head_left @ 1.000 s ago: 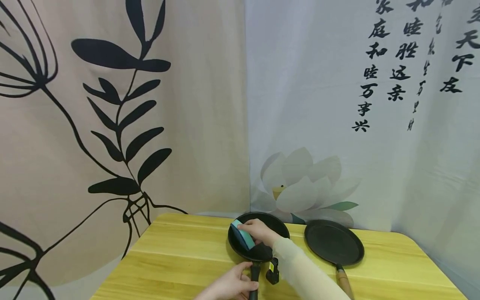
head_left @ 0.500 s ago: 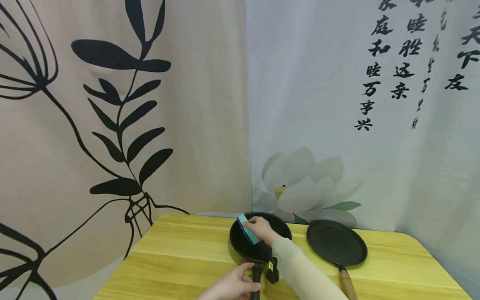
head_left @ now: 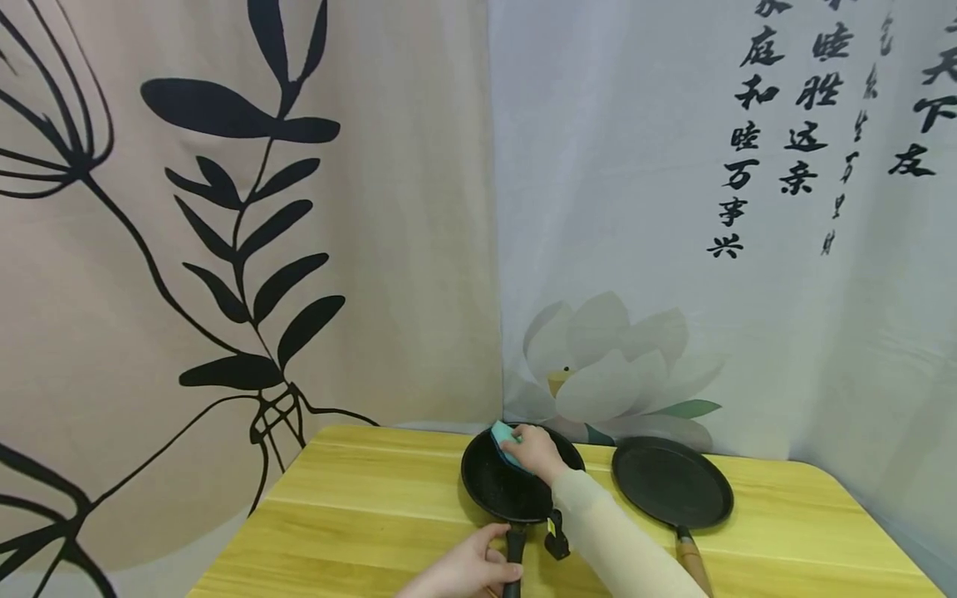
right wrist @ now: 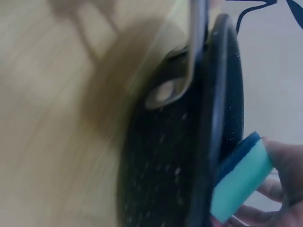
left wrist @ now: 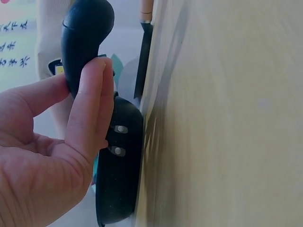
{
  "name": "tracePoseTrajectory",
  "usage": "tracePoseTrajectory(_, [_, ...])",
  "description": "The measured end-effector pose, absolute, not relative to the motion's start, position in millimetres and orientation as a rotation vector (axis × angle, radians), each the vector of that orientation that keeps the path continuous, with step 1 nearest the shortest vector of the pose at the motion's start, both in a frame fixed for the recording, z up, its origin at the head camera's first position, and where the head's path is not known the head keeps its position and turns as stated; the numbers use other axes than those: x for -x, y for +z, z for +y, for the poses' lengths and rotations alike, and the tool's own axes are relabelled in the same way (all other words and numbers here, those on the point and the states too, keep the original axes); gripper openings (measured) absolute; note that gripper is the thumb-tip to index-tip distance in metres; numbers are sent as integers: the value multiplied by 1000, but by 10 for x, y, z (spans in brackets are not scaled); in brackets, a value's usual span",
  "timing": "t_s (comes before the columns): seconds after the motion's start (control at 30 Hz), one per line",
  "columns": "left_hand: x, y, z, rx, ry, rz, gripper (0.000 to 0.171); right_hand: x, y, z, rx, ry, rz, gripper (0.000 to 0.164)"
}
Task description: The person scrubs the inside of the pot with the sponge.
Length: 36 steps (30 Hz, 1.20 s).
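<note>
A black frying pan (head_left: 497,490) sits on the wooden table, its handle toward me. My left hand (head_left: 471,566) grips the pan's dark handle (head_left: 514,548); the left wrist view shows the fingers of this hand (left wrist: 85,104) around the handle (left wrist: 87,28), with two rivets on the pan's side (left wrist: 120,175). Inside the pan my right hand (head_left: 537,450) holds a turquoise sponge (head_left: 505,438) with a dark scouring layer. In the right wrist view the sponge (right wrist: 244,179) is pinched between thumb and fingers, dark side toward the pan's inner wall (right wrist: 232,104).
To the right lies a flat black pan (head_left: 673,486) with a wooden handle (head_left: 692,565). A small black device with a yellow label (head_left: 557,536) shows at the right wrist. Behind the wooden table (head_left: 359,498) hangs a printed curtain (head_left: 419,249).
My right hand has moved the sponge up and right across the pan, toward its far rim. The left hand keeps its grip on the handle, and the pan sits slightly further right in view.
</note>
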<state>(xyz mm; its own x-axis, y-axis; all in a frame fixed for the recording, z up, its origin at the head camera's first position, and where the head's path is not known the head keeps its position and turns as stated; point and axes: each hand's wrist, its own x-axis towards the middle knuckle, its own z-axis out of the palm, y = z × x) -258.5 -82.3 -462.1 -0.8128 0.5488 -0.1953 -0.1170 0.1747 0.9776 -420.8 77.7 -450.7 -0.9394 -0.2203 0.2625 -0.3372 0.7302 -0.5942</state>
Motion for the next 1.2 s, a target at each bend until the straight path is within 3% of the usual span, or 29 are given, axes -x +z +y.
tracePoseTrajectory(0.37, [2575,-4652,-807,-399,1719,1952,64,4162,-4485,895,-448,583,-2798,34])
tracePoseTrajectory(1.2, [2538,-4624,-763,-351,1760,1939,65,4106,-4398,1232,-663,239,-2855,25])
